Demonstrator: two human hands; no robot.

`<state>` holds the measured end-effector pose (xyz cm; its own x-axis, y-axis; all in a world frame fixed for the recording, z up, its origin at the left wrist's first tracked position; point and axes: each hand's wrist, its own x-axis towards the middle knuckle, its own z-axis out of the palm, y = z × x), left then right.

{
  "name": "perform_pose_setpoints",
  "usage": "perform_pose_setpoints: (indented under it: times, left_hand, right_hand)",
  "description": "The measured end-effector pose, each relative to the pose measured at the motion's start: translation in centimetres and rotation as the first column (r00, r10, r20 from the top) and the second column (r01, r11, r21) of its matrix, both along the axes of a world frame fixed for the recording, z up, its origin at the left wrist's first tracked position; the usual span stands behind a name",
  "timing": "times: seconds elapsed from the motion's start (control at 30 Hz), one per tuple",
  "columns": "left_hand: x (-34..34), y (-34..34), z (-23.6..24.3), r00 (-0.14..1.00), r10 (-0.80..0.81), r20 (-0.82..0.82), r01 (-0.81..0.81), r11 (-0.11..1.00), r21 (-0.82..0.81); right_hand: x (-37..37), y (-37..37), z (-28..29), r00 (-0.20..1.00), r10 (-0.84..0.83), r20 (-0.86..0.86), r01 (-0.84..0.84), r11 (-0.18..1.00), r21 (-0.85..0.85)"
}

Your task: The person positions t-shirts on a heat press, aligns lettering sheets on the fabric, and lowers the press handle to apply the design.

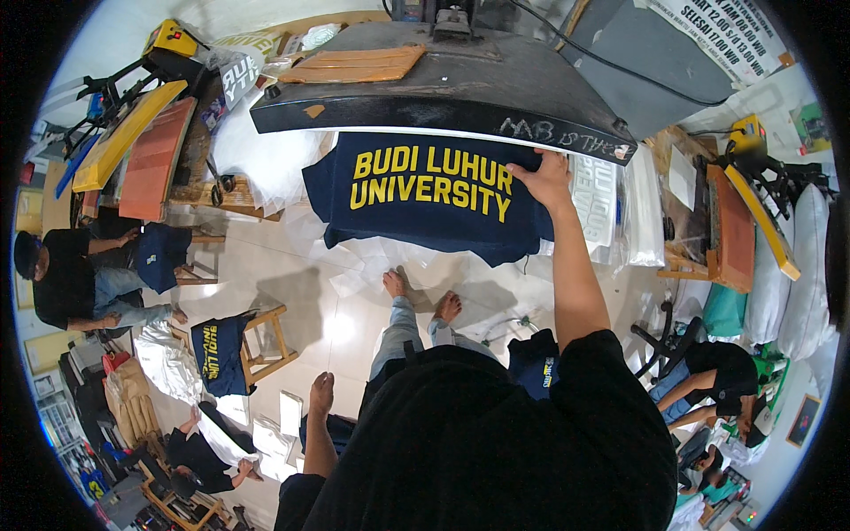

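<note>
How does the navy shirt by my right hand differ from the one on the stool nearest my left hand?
The front shirt lies spread by your right hand; the other shirt is draped over the stool. The front shirt's lettering reads upright; the other shirt's runs sideways. Both are navy with yellow lettering.

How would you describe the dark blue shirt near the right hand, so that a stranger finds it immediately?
Find the big black press at the top middle. Below its front edge, a dark blue shirt lies spread, the right hand at its right side. Its large yellow letters read upright, unlike the sideways ones on the similar shirt at lower left.
</note>
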<state>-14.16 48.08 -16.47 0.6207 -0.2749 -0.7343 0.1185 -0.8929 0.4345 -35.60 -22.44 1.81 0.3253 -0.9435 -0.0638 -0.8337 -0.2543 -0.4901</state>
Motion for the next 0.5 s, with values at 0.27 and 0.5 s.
perform_pose_setpoints:
  times: [0.27,0.5]
  left_hand:
    - [-0.4,-0.9,0.5,0.998,0.055,0.003,-0.055,0.995,-0.078]
    - [-0.3,2.2,-1.9,0.997,0.055,0.051,-0.05,0.993,-0.103]
  right_hand:
    - [-1.2,-1.6,-0.4,0.914,-0.014,0.406,0.001,0.999,0.032]
    - [1.7,4.8,2.4,0.894,0.429,-0.129,-0.434,0.757,-0.488]
